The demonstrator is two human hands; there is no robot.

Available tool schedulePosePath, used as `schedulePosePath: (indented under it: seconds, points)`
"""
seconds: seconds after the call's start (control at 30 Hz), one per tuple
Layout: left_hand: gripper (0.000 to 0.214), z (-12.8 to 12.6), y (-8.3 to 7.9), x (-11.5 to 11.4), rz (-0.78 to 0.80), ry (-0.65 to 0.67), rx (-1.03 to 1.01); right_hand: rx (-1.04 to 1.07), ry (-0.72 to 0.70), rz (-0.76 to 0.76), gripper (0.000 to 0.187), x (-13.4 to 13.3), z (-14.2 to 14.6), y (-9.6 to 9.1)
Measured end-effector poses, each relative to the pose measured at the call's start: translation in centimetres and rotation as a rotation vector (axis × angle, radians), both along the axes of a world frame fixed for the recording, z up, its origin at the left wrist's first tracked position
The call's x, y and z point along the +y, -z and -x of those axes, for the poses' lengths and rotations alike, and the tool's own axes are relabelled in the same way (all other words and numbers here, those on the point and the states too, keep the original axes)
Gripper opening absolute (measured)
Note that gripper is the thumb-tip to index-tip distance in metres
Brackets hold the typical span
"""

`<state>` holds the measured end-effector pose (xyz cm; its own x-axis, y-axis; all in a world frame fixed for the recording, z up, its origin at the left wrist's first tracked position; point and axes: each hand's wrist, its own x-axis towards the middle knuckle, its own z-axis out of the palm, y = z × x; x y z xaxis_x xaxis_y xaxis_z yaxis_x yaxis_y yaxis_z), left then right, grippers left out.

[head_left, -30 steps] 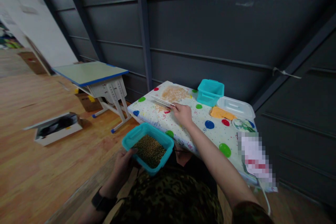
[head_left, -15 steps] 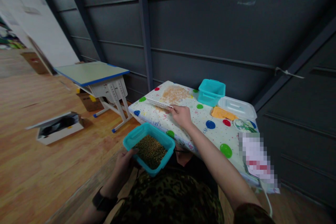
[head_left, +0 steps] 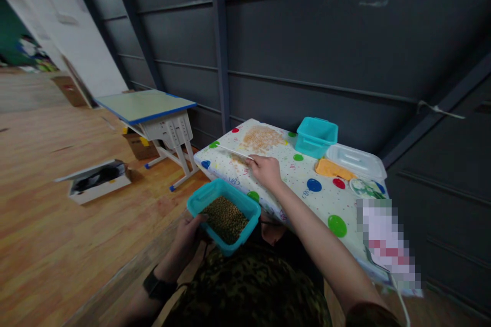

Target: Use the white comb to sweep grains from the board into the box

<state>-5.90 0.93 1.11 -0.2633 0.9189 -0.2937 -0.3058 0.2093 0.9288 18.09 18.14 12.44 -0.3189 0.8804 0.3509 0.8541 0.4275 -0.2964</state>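
My left hand (head_left: 187, 240) grips the near left wall of a teal plastic container (head_left: 251, 212), its thumb over the rim. The container sits just off the table's front edge, with a layer of greenish-brown beans (head_left: 226, 219) inside. In my right hand (head_left: 267, 169), fingers closed, is the end of a thin white flat strip (head_left: 233, 152), seen nearly edge-on above the tabletop; its exact kind is unclear. Beyond the strip lies a spread of pale tan grains (head_left: 263, 138). A smaller patch of grains (head_left: 240, 161) shows on the near side, under the strip.
The table (head_left: 295, 179) has a balloon-print cover. At its back right stand a second teal container (head_left: 316, 138), a clear lid (head_left: 356, 161), an orange cloth (head_left: 333, 169) and a green-white round item (head_left: 366, 188). A desk (head_left: 149, 104) and an open white box (head_left: 99, 184) are left.
The white strip has tilted from showing its flat face to nearly edge-on. The whole view has shifted, so things appear slightly further right. My left hand keeps its hold on the container.
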Motion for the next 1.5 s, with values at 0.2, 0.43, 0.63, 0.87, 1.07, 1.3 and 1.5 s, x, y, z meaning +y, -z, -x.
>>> schedulePosePath:
  seconds: [0.2, 0.43, 0.63, 0.87, 1.07, 1.3, 1.5]
  points:
    - [0.05, 0.1, -0.8, -0.1, 0.031, 0.035, 0.021, 0.04, -0.014, -0.026, 0.036, -0.8, -0.1, 0.3]
    - [0.048, -0.9, -2.4, -0.2, 0.038, -0.01, 0.023, 0.016, 0.002, -0.005, 0.033, -0.3, -0.3, 0.3]
    - [0.044, -0.5, -1.7, -0.3, 0.023, 0.009, 0.01, 0.09, 0.011, -0.037, 0.033, -0.7, -0.6, 0.7]
    - [0.046, -0.6, -1.8, -0.4, 0.023, 0.013, 0.027, 0.053, -0.067, -0.041, 0.028, -0.7, -0.4, 1.3]
    - [0.048, -0.7, -2.1, -0.4, 0.027, -0.001, 0.029, 0.056, -0.075, -0.101, 0.033, -0.7, -0.5, 1.6]
    - [0.051, -0.4, -1.6, -0.2, 0.041, -0.004, 0.031, 0.079, -0.089, -0.135, 0.03, -0.9, -0.6, 1.4]
    - [0.053, -0.4, 0.5, 0.1, 0.023, -0.085, 0.029, 0.137, -0.089, -0.063, 0.03, -1.6, -0.5, 1.0]
